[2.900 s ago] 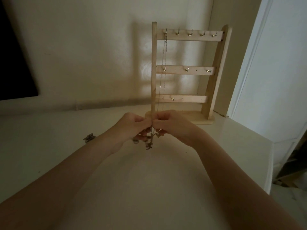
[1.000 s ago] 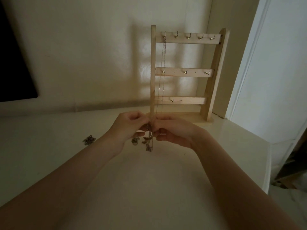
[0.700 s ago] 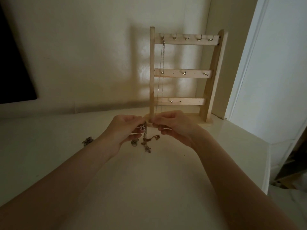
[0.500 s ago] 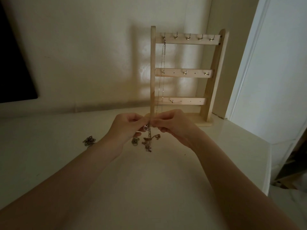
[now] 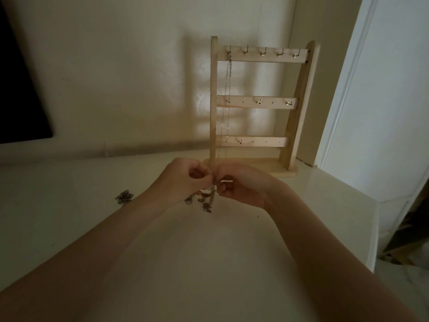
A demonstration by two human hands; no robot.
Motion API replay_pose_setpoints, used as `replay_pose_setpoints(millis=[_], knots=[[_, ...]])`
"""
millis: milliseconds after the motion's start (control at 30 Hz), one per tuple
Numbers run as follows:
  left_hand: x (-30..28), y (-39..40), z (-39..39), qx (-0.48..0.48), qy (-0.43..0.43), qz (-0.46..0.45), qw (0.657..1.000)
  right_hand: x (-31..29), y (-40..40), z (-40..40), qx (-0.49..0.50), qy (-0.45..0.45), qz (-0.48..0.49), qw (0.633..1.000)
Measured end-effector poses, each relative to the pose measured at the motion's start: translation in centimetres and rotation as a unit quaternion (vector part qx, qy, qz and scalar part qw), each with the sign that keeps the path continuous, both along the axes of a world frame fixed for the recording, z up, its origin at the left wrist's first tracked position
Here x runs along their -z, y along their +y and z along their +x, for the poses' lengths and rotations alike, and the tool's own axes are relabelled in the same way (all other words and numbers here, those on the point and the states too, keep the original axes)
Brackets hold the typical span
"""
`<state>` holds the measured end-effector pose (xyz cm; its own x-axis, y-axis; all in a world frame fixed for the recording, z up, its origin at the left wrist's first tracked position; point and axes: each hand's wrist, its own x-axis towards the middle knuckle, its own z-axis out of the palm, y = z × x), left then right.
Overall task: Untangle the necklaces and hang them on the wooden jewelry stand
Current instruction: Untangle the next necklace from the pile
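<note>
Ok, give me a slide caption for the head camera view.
Both hands, left hand and right hand, pinch a tangled necklace before the wooden jewelry stand, one chain already hung.

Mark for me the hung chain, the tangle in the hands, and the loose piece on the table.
hung chain [image 5: 228, 89]: head view, upper strand below the top hook.
tangle [image 5: 207, 201]: head view, dangling clump under the fingers.
loose piece [image 5: 125, 196]: head view, its middle.

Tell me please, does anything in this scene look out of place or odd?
One thing: a small dark clump of chain lies alone on the pale table, left of the left hand, apart from the tangled necklace both hands pinch. The wooden jewelry stand is upright, one thin chain hanging from its top-left hook.
</note>
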<state>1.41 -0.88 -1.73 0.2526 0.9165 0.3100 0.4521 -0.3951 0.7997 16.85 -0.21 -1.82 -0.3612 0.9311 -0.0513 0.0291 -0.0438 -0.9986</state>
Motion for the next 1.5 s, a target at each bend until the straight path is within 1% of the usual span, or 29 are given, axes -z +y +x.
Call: replay_pose_setpoints(millis=[100, 200, 300, 367, 500, 567, 600, 700, 733, 833, 900, 933, 1000, 1100, 1167, 1233, 1300, 1333, 1433, 1500], knots=[[-0.1, -0.1, -0.1, 0.014, 0.07, 0.047, 0.996, 0.1, 0.0, -0.1, -0.012, -0.024, -0.003, 1.0], [-0.1, -0.3, -0.2, 0.03, 0.101, 0.101, 0.989, 0.1, 0.1, 0.0, -0.021, -0.033, -0.002, 0.999], [0.2, -0.4, -0.2, 0.031, 0.095, 0.146, 0.984, 0.2, 0.1, -0.2, -0.017, -0.019, -0.012, 1.0], [0.5, -0.3, -0.1, 0.023, 0.071, 0.161, 0.984, 0.3, 0.1, -0.4, -0.01, 0.007, -0.032, 0.999], [0.7, -0.2, 0.3, -0.013, -0.01, 0.134, 0.991, 0.2, 0.0, -0.7, -0.001, 0.053, -0.067, 0.996], [0.8, -0.4, 0.7, -0.032, -0.034, 0.138, 0.989, 0.2, -0.2, -0.9, 0.01, 0.069, -0.083, 0.994], [0.9, -0.6, 0.8, -0.038, -0.034, 0.154, 0.987, 0.2, -0.2, -1.0, 0.021, 0.074, -0.089, 0.993], [1.1, -1.0, 0.7, -0.049, 0.024, 0.218, 0.974, 0.4, -0.1, -1.1, 0.069, 0.085, -0.091, 0.99], [1.1, -1.1, 0.7, -0.058, 0.03, 0.223, 0.973, 0.5, 0.0, -1.0, 0.082, 0.094, -0.089, 0.988], [0.9, -0.9, 0.7, -0.094, -0.015, 0.205, 0.974, 0.5, -0.1, -1.1, 0.098, 0.104, -0.081, 0.986], [0.7, -0.8, 0.8, -0.108, -0.044, 0.165, 0.979, 0.4, -0.2, -1.2, 0.107, 0.113, -0.065, 0.986], [0.5, -0.7, 0.8, -0.103, -0.062, 0.135, 0.984, 0.4, -0.1, -1.2, 0.108, 0.127, -0.053, 0.985], [0.4, -0.6, 0.8, -0.081, -0.128, 0.054, 0.987, 0.2, -0.1, -1.1, 0.1, 0.15, -0.026, 0.983], [0.3, -0.4, 0.5, -0.062, -0.217, -0.055, 0.973, 0.1, -0.1, -0.9, 0.096, 0.154, -0.001, 0.983], [0.2, -0.2, 0.3, -0.063, -0.261, -0.091, 0.959, 0.0, -0.3, -0.6, 0.09, 0.124, 0.014, 0.988], [0.1, 0.0, 0.1, -0.066, -0.285, -0.099, 0.951, 0.0, -0.4, -0.3, 0.09, 0.058, 0.036, 0.994], [0.0, -0.1, 0.1, -0.068, -0.27, -0.088, 0.956, -0.1, -0.4, -0.2, 0.11, -0.011, 0.075, 0.991], [-0.1, -0.1, 0.1, -0.068, -0.264, -0.084, 0.959, -0.1, -0.3, -0.2, 0.123, -0.03, 0.098, 0.987], [0.0, -0.2, 0.2, -0.077, -0.257, -0.078, 0.96, -0.2, -0.2, -0.4, 0.161, -0.05, 0.15, 0.974], [0.0, -0.1, 0.3, -0.088, -0.252, -0.073, 0.961, -0.2, -0.3, -0.6, 0.16, -0.075, 0.167, 0.97]])
